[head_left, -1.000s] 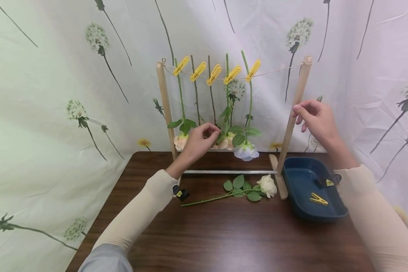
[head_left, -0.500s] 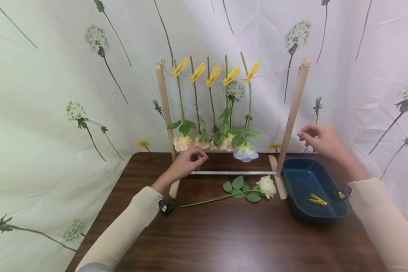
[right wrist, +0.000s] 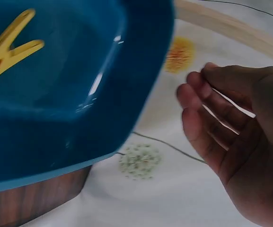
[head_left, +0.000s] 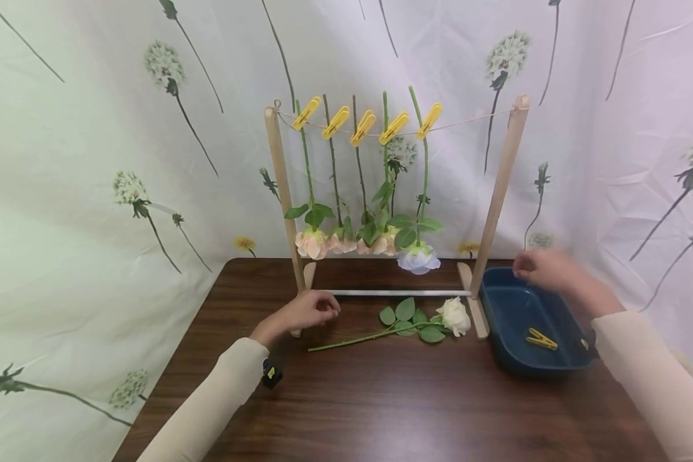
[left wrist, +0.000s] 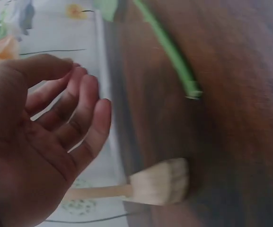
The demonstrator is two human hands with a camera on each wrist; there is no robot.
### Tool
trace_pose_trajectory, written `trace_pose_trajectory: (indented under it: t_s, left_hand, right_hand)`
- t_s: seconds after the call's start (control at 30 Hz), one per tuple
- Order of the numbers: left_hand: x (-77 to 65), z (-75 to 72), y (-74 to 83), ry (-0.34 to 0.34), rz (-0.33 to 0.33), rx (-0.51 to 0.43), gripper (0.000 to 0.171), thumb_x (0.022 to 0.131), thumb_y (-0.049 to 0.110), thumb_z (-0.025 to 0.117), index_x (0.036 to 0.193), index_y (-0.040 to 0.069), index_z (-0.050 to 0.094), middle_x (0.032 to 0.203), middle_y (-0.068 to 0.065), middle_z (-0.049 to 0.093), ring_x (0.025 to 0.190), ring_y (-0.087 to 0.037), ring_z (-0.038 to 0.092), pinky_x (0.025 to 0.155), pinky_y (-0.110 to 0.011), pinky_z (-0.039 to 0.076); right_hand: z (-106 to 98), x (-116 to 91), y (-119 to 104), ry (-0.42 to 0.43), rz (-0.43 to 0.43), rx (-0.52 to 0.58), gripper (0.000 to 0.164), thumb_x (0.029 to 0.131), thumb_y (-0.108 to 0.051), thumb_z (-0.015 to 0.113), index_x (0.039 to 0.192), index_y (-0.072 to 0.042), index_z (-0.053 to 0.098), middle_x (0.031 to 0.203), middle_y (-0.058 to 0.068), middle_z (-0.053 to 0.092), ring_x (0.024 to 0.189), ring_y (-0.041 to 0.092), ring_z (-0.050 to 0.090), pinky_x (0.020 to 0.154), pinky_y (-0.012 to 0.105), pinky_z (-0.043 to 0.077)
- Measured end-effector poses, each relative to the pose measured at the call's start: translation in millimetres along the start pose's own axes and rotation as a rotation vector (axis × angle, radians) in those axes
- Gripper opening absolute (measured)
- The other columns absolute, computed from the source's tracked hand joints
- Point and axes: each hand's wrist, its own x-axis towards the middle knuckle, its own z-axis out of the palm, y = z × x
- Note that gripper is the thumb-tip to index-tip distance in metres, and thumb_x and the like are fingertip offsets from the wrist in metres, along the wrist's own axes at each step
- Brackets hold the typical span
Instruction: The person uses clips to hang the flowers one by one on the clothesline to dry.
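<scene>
My left hand (head_left: 303, 310) hovers by the foot of the rack's left post, its fingers loosely bent and holding nothing. In the left wrist view the cut end of a green stem (left wrist: 174, 56) lies beyond the fingertips. That stem belongs to a white rose (head_left: 454, 316) lying on the table in front of the rack. My right hand (head_left: 548, 269), blurred, is over the far edge of a blue basin (head_left: 499, 333), also with nothing in its loosely curled fingers (right wrist: 207, 127). One yellow clothespin (head_left: 541, 339) lies in the basin.
A wooden rack (head_left: 499, 186) carries a string with several yellow clothespins (head_left: 394, 128). Roses hang upside down from them: several peach roses (head_left: 312, 244) and a pale blue rose (head_left: 418, 258). A white bar (head_left: 398, 293) joins the posts low down. Behind hangs a flower-printed cloth (head_left: 208, 212).
My left hand has come down from the hanging roses toward the table. The right hand has dropped from beside the right post to the basin. Roses and clothespins stay as they were.
</scene>
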Motion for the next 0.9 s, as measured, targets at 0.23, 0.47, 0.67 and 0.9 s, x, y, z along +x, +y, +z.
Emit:
trace_pose_trajectory:
  t_s: [0.23,0.47,0.67,0.9]
  left_hand:
    - [-7.3,13.8,-10.7,-0.115,-0.064,0.098,0.010,0.098,0.014,0.075,0.104,0.006,0.074,0.088,-0.001,0.069,0.074,-0.009,0.058,0.068,-0.025,0.049]
    - [-9.4,25.3,-15.4,-0.125,-0.067,0.186,0.018,0.091,0.017,0.085,0.099,0.009,0.071,0.086,0.002,0.063,0.076,-0.010,0.056,0.070,-0.026,0.047]
    - [-11.5,28.2,-12.5,-0.138,-0.065,0.205,0.014,0.091,0.014,0.084,0.090,0.012,0.070,0.085,0.002,0.064,0.076,-0.010,0.056,0.068,-0.027,0.047]
    - [-10.8,29.0,-13.2,-0.135,-0.048,0.231,0.015,0.094,0.009,0.077,0.083,0.015,0.068,0.080,0.006,0.063,0.073,-0.007,0.056,0.067,-0.024,0.047]
  right_hand:
    - [14,-1,10,-0.193,0.040,-0.006,0.013,0.095,-0.006,0.065,0.104,-0.003,0.075,0.090,0.004,0.075,0.075,0.016,0.066,0.065,0.036,0.056]
    - [31,-3,14,-0.339,0.076,0.006,0.006,0.095,-0.013,0.070,0.097,-0.010,0.073,0.086,-0.001,0.072,0.075,0.015,0.065,0.065,0.033,0.056]
    - [38,-7,11,-0.471,0.158,0.022,0.021,0.093,-0.027,0.080,0.098,-0.009,0.071,0.089,0.003,0.071,0.080,0.019,0.069,0.069,0.036,0.059]
    - [41,-12,8,-0.550,0.248,0.033,0.032,0.086,-0.026,0.087,0.103,-0.007,0.067,0.094,0.007,0.070,0.085,0.022,0.068,0.075,0.040,0.061]
